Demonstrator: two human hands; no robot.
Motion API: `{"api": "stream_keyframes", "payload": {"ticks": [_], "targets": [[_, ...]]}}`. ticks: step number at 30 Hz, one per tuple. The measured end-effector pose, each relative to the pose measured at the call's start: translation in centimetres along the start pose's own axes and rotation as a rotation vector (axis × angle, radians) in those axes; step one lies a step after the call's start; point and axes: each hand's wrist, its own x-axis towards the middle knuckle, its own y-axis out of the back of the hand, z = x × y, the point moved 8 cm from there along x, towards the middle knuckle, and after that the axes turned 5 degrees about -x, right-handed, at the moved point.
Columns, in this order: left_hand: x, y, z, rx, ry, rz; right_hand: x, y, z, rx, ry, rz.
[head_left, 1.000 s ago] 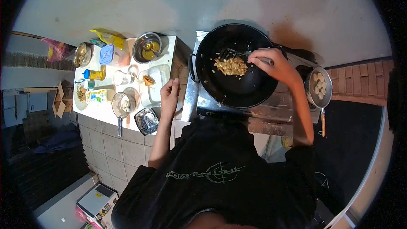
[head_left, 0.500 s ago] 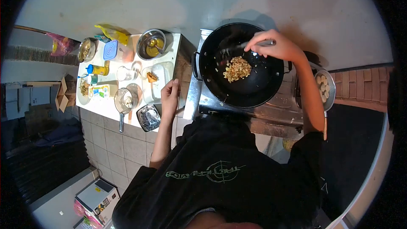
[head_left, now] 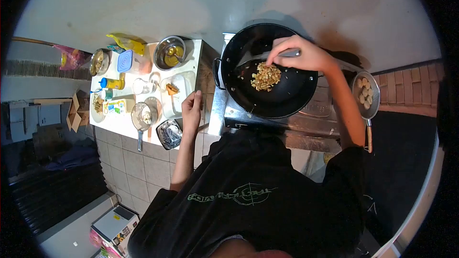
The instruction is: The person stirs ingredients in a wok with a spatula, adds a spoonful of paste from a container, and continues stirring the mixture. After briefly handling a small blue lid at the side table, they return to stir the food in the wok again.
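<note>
My right hand [head_left: 306, 55] is closed around the handle of a spatula [head_left: 289, 53]. The thin blade reaches left and down into a black wok [head_left: 287, 100], close to a heap of chopped, browned food [head_left: 266, 76]. My fingers hide part of the handle. On the other side, my left hand [head_left: 192, 110] hangs near the table's edge with its fingers curled in and the thumb pointing up; nothing shows in it. Closest to it are a clear plastic tray [head_left: 173, 107] with a small brown piece of food [head_left: 171, 89] and a dark, smeared dish [head_left: 169, 134].
The wok stands on a metal stove [head_left: 306, 123]. At right, a strainer [head_left: 375, 107] holds round pale pieces. On the white table [head_left: 112, 123] are a steel bowl [head_left: 161, 48] with yellow liquid, a small strainer [head_left: 140, 123], a yellow bottle [head_left: 114, 83] and a blue-lidded container [head_left: 125, 61].
My right hand has moved slightly down and left with the spatula, whose blade now lies lower, beside the food. My left hand stays nearly where it was.
</note>
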Motion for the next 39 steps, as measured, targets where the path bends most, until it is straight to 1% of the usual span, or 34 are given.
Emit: {"api": "stream_keyframes", "payload": {"ticks": [1, 3, 6, 8, 9, 11, 12, 13, 15, 16, 17, 19, 20, 21, 23, 25, 26, 29, 30, 31, 33, 35, 37, 38, 39], "targets": [[-0.1, -0.2, -0.2, -0.010, 0.021, -0.007, 0.1, -0.9, -0.8, -0.033, 0.152, -0.023], [-0.3, -0.6, -0.3, -0.020, 0.044, -0.013, 0.1, -2.6, -0.4, 0.021, 0.074, -0.098], [-0.5, -0.8, -0.4, -0.057, 0.065, -0.005, -1.3, -1.6, -0.2, 0.007, 0.079, -0.124], [-0.5, -0.9, -0.5, -0.020, 0.023, 0.003, -2.6, 0.3, 0.0, -0.114, 0.060, -0.037], [-0.6, -1.0, -0.5, -0.023, 0.024, 0.011, -3.0, 0.7, -0.2, -0.114, 0.063, -0.044], [-1.1, -1.0, -0.4, -0.012, 0.023, 0.044, -4.0, 3.3, 0.7, -0.118, -0.156, 0.191], [-1.4, -1.0, -0.5, -0.011, 0.025, 0.046, -4.3, 3.9, 1.1, -0.089, -0.250, 0.237], [-1.6, -1.1, -0.4, 0.005, 0.016, 0.041, -4.2, 3.7, 1.4, -0.087, -0.250, 0.238], [-1.9, -1.3, -0.3, 0.024, 0.007, 0.029, -4.3, 4.4, 3.8, -0.014, -0.353, 0.465], [-2.0, -1.3, -0.3, 0.013, 0.018, 0.034, -3.8, 4.0, 4.5, 0.001, -0.305, 0.479], [-2.2, -1.2, -0.4, 0.002, 0.029, 0.041, -4.0, 3.7, 5.0, 0.004, -0.304, 0.481], [-2.2, -1.0, -0.6, 0.009, 0.023, 0.029, -3.4, 1.4, 5.0, 0.015, -0.331, 0.319], [-2.1, -0.9, -0.6, 0.011, 0.020, 0.020, -3.2, 0.6, 4.6, -0.019, -0.241, 0.335], [-2.1, -0.8, -0.4, 0.012, 0.019, 0.025, -3.3, 0.3, 2.8, -0.093, -0.171, 0.367], [-2.4, -0.7, 0.1, -0.004, 0.031, 0.048, -3.9, -0.3, -0.1, -0.257, -0.110, 0.463], [-2.5, -0.8, 0.1, -0.006, 0.028, 0.040, -4.4, -1.7, -3.4, -0.195, 0.016, 0.543], [-2.4, -0.8, 0.2, -0.006, 0.022, 0.033, -4.5, -2.9, -3.9, -0.227, 0.050, 0.514], [-2.0, -0.3, -0.8, 0.034, 0.038, 0.010, -4.0, -6.2, -4.6, -0.207, 0.023, 0.517], [-1.9, -0.3, -0.7, 0.034, 0.039, 0.002, -3.8, -6.9, -4.5, -0.232, -0.041, 0.495], [-1.8, -0.4, -0.5, 0.022, 0.044, -0.004, -3.8, -7.0, -4.4, -0.236, -0.047, 0.501], [-1.4, -0.2, -0.6, 0.007, 0.047, -0.018, -4.0, -6.9, -3.7, -0.337, -0.157, 0.530], [-0.8, 0.2, -1.0, -0.048, 0.046, -0.047, -4.7, -6.5, -3.6, -0.310, -0.206, 0.578], [-0.2, 0.8, -1.1, -0.036, 0.060, -0.061, -6.9, -5.8, -5.2, -0.373, -0.210, 0.796], [0.0, 1.0, -1.2, -0.020, 0.076, -0.071, -7.9, -5.7, -6.2, -0.390, -0.148, 0.886], [0.2, 1.1, -1.4, -0.026, 0.076, -0.084, -8.7, -6.2, -6.9, -0.401, -0.156, 0.892]]}}
